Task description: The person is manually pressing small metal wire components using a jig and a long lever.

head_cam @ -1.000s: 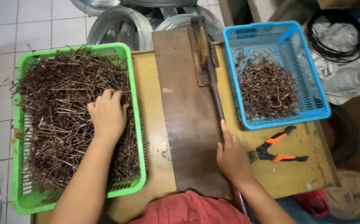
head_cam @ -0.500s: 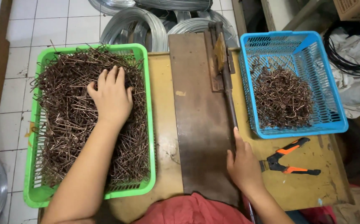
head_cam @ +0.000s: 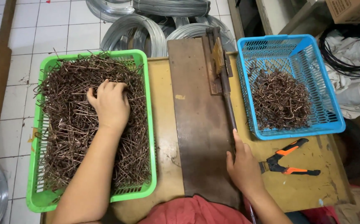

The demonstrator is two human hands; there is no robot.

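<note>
The left hand (head_cam: 110, 104) clenched its fingers into the wire pieces (head_cam: 76, 137) in the green basket (head_cam: 149, 124), while the right hand (head_cam: 243, 168) grasped the lever bar (head_cam: 228, 108).

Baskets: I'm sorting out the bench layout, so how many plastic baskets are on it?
2. A green basket at the left, full of bent wire pieces, with the left hand in it; a blue basket at the right, partly filled.
</note>
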